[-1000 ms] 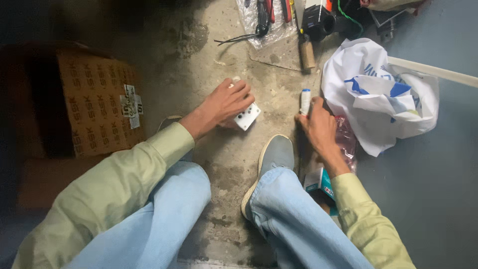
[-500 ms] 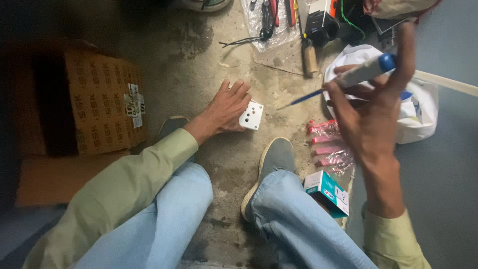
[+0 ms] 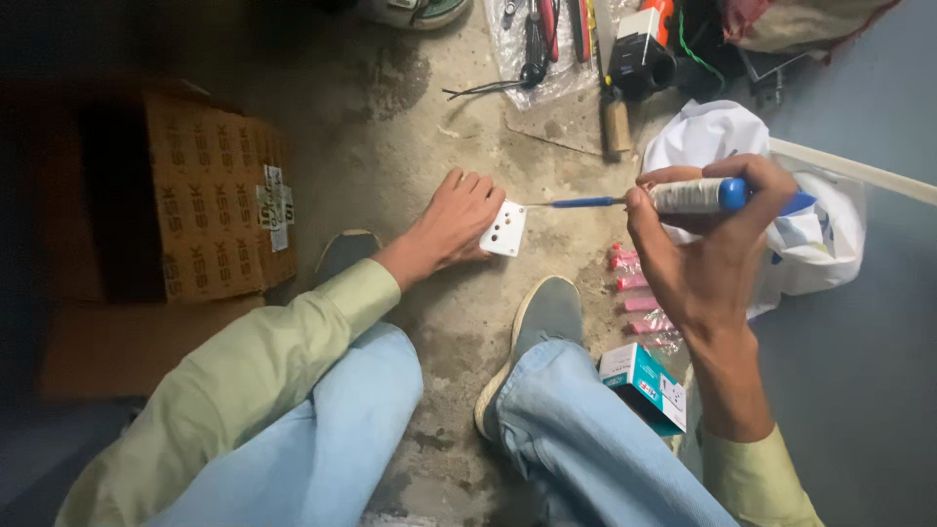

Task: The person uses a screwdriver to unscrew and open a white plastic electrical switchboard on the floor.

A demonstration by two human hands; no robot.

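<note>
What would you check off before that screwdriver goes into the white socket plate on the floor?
1. Left hand steadies the white socket plate: ok.
2. Right hand grips the screwdriver firmly: ok.
3. Blade tip touches the plate: not ok, a small gap shows.
4. Tip lines up with a screw: cannot tell.
5. Left fingers out of the blade's path: ok, they lie behind the plate.

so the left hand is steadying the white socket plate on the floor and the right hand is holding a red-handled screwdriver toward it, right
Not quite: the head view shows the screwdriver in the right hand has a white and blue handle, not red. The rest holds: the left hand steadies the white socket plate on the floor.
</note>
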